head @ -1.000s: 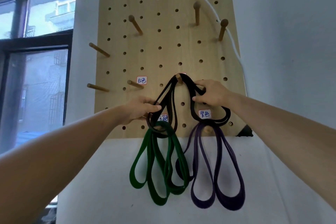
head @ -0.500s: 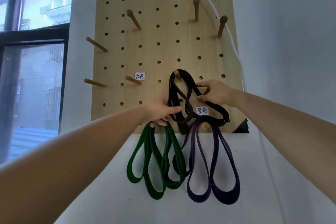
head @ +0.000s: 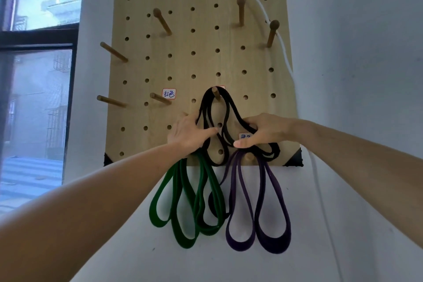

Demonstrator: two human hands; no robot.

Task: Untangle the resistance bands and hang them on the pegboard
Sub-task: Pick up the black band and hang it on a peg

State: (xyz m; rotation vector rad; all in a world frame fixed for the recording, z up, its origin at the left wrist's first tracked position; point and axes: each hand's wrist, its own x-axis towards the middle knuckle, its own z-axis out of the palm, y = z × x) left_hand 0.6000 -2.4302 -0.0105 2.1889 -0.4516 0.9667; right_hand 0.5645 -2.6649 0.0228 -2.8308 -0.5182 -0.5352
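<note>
A wooden pegboard (head: pixel 194 57) hangs on the wall. A black band (head: pixel 226 107) is looped over a middle peg (head: pixel 215 94). My left hand (head: pixel 190 133) holds the black band's left strands, fingers curled round them. My right hand (head: pixel 261 130) grips its right strands, thumb pointing left. Below, a green band (head: pixel 183 201) hangs in long loops at the left, its peg hidden by my left hand. A purple band (head: pixel 261 208) hangs from the lower right peg (head: pixel 250 157).
Several bare wooden pegs (head: pixel 114 52) stick out across the board, with small labels such as a red-edged one (head: pixel 169 93). A white cord (head: pixel 258 4) runs down the board's right side. A window (head: pixel 39 75) is at the left; white wall at the right.
Both hands have spread the black band's strands apart below its peg. My left hand moved back left and my right hand dropped a little lower.
</note>
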